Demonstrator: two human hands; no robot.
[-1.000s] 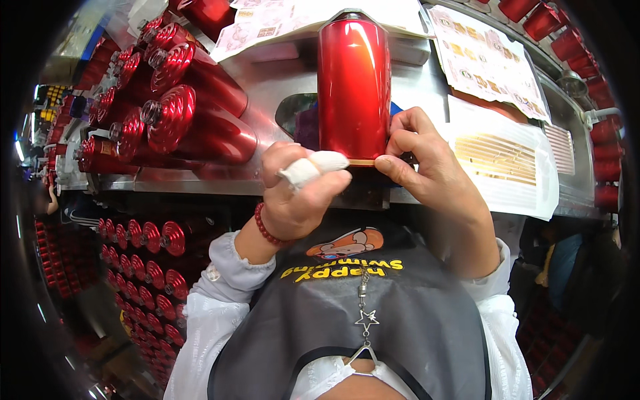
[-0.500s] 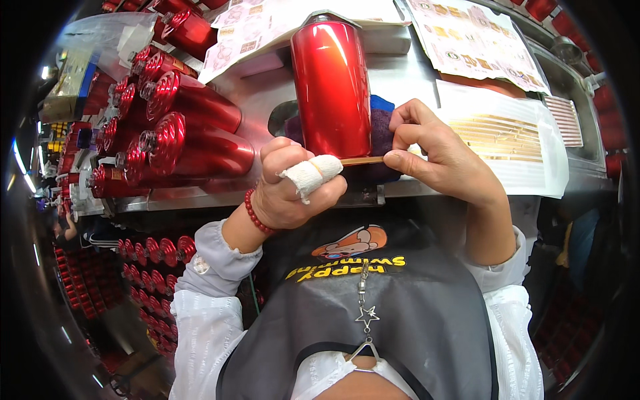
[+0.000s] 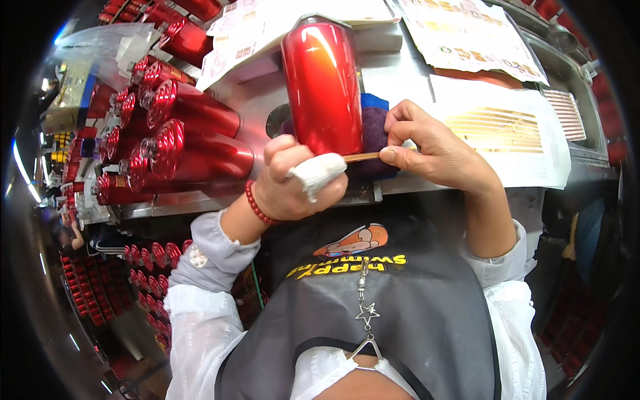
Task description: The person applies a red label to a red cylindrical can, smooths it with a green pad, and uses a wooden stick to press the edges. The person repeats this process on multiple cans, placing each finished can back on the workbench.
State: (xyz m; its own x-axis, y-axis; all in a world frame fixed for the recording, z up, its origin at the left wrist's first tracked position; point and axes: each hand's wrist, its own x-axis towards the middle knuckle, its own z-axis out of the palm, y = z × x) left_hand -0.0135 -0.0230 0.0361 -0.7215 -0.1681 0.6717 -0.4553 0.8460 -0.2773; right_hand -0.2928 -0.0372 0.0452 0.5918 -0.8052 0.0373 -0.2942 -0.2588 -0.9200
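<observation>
A glossy red metallic canister (image 3: 323, 87) lies with its base toward me, on a dark purple cloth (image 3: 375, 130). In front of its base a thin gold strip (image 3: 363, 157) runs between my hands. My left hand (image 3: 297, 177) is closed, with white cloth (image 3: 319, 172) wrapped round one finger; the strip's left end meets that finger. Between thumb and finger my right hand (image 3: 427, 148) pinches the other end. How the left fingertips meet the strip or the canister is hidden behind the cloth.
Several red canisters (image 3: 207, 153) with ringed tops crowd the left of the metal table (image 3: 253, 100). At the right lies a white sheet (image 3: 540, 160) bearing gold strips, near a printed sheet (image 3: 467, 40) and a striped sheet (image 3: 565, 115). The table's front edge (image 3: 220, 200) runs below my hands.
The canister appears slightly further left, along with much of the table in view. Both hands keep about the same place at the strip, and the right hand's pinch stays.
</observation>
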